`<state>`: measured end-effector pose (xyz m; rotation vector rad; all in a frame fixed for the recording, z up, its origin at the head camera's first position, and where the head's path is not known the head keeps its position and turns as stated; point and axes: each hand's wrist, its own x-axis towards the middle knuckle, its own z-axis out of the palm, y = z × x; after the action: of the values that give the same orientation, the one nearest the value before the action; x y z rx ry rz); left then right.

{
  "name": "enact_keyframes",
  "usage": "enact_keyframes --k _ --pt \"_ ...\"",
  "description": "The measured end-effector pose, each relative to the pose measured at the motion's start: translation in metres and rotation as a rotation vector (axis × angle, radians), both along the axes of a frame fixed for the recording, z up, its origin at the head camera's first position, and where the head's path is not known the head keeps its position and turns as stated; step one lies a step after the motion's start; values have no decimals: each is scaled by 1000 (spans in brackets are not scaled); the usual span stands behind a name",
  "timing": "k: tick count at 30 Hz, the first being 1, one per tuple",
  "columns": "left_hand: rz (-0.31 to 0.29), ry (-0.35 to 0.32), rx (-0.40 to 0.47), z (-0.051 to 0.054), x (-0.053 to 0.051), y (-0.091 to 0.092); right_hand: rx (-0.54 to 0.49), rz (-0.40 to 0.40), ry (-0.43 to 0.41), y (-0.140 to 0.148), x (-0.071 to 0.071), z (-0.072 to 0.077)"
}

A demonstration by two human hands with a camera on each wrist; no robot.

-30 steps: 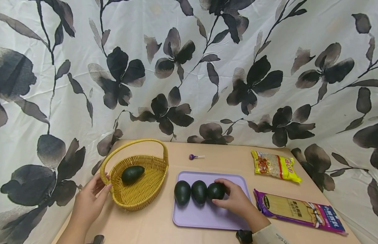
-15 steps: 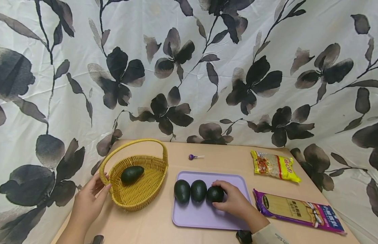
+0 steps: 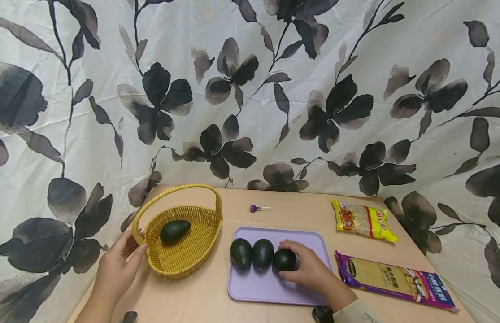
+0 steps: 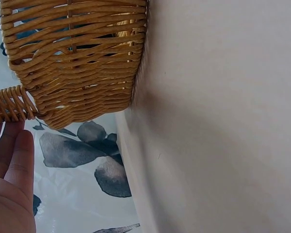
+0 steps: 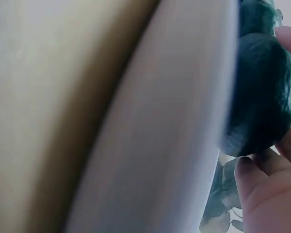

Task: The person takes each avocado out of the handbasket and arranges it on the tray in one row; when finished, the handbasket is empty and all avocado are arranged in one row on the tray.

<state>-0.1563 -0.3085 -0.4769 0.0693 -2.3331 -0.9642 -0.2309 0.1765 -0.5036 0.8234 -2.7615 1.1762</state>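
A yellow wicker basket [image 3: 181,264] stands at the left with one avocado [image 3: 175,231] inside. My left hand [image 3: 117,267] grips the base of its handle [image 3: 141,220]; the left wrist view shows the fingers [image 4: 20,160] against the woven handle [image 4: 9,104]. Three avocados lie in a row on a lilac tray [image 3: 274,289]: a left one [image 3: 241,254], a middle one [image 3: 263,254] and a right one [image 3: 284,260]. Around the right one curl the thumb and fingers of my right hand [image 3: 310,269]. The right wrist view shows that avocado [image 5: 262,92] close beside the hand [image 5: 274,199].
Behind the tray lies a purple lollipop [image 3: 254,208]. A yellow food packet [image 3: 363,220] is at the back right, with a long purple noodle packet [image 3: 397,280] in front of it. Small dark objects show at the front edge, and a floral cloth [image 3: 282,134] hangs behind the table.
The right avocado and my right hand have shifted slightly toward the front of the tray. My left hand and the basket have stayed in place.
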Motion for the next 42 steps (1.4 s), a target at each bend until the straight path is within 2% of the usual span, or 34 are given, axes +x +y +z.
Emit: enact_keyframes --k 12,18,21,26,34,42 --pt "-13 1 10 -2 0 -2 -6 -44 8 -6 2 12" --pt "-13 -5 6 0 1 -2 -101 -45 -26 -12 2 19" --pt "-14 -10 4 1 1 -2 -179 -29 -55 -18 2 25" --pt "-20 -14 8 2 1 -2 -258 4 -54 -29 2 38" --pt "-5 -56 -4 5 3 0 -287 69 -37 -48 2 52" --pt "4 -36 -19 2 1 -1 -307 129 -18 -71 -3 67"
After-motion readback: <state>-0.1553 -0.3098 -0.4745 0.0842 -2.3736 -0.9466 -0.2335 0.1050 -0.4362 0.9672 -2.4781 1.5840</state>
